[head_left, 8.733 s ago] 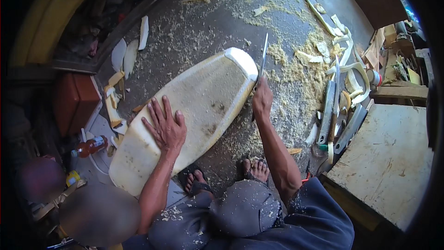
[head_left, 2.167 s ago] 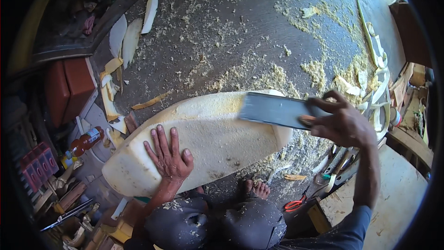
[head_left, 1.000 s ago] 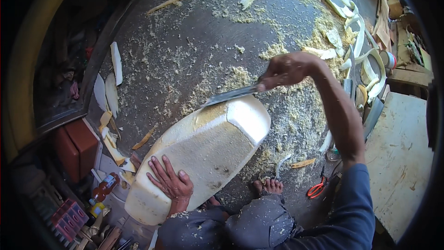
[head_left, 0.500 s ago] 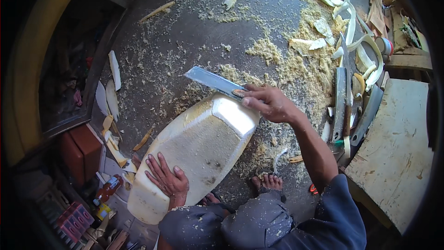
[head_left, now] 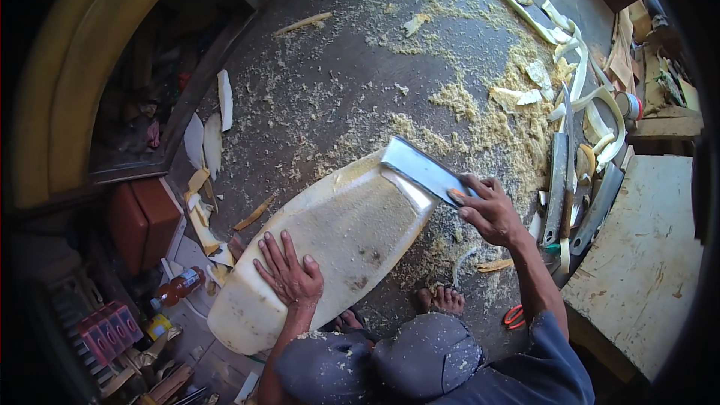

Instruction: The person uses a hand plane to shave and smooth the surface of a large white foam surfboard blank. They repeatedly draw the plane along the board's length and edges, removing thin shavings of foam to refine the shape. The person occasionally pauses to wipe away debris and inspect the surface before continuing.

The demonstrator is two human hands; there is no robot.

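A long cream foam seat pad lies slantwise on the floor, its far end up and to the right. My left hand rests flat on its near part, fingers spread. In my right hand is the near end of a flat grey bar, gripped between thumb and fingers. The bar's broad face lies across the foam's far end, hiding part of the bevelled edge there. I cannot make out the bar's underside.
Pale crumbs and shavings cover the dark floor. Long blades lie at the right beside a worn board. Orange-handled scissors lie near my right knee. At the left are a brown bottle and a reddish-brown box.
My right hand has moved rightward and nearer with the grey bar, which now lies over the foam's end with its broad face turned up. My left hand stays on the foam; the view has shifted.
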